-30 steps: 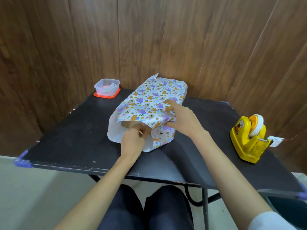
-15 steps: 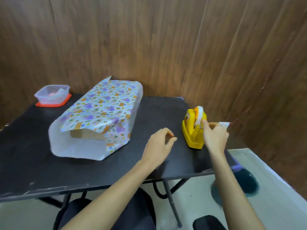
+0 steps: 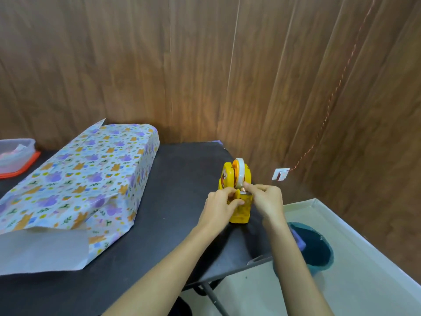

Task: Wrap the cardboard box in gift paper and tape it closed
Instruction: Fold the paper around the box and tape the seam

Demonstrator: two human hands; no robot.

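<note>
2 hands at the tape dispenser, wrapped box left alone

Both forearms reach forward and to the right, wrists bent inward. The left hand (image 3: 219, 205) grips the side of the yellow tape dispenser (image 3: 239, 197), thumb across its front; the right hand (image 3: 266, 199) pinches with thumb and forefinger at the foot of the white tape roll (image 3: 240, 173) (whether it grips a tape end is too small to tell). The box in gift paper (image 3: 91, 179) lies well apart on the black table (image 3: 182, 201), its near end unsealed, a flap showing white.
</note>
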